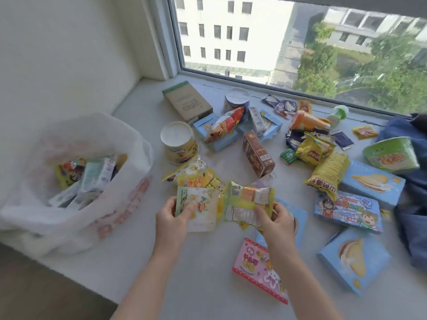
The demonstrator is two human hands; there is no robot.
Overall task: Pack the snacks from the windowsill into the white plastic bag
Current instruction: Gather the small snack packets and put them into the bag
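Snacks lie scattered over the windowsill (143, 255), and 2 of them are in the person's hands near its front edge. The left hand (172, 219) pinches a pale packet with a cartoon print (201, 204) by its lower left corner, thumb on the printed face and the other fingers curled behind it. The right hand (276, 224) grips a yellow-green packet (248, 204) at its lower right edge, thumb pressed on the label side, fingers wrapped behind. Both packets are held just above the sill, side by side and nearly touching, each tilted so its flat face points up toward the camera. Both forearms reach in from the bottom of the view, bare, wrists roughly level.

The pale packet is flat and crinkled, with small coloured figures on it. The yellow-green packet is puffier and shows a white panel of fine print and an orange patch.

The white plastic bag (76, 197) stands open at the left end of the sill, well apart from the hands, with red lettering on its side and several packets already inside. Around the hands lie a pink packet (260, 269), blue boxes (353, 259), a brown carton (258, 153), a yellow tub (180, 144) and yellow crisp bags (328, 174).
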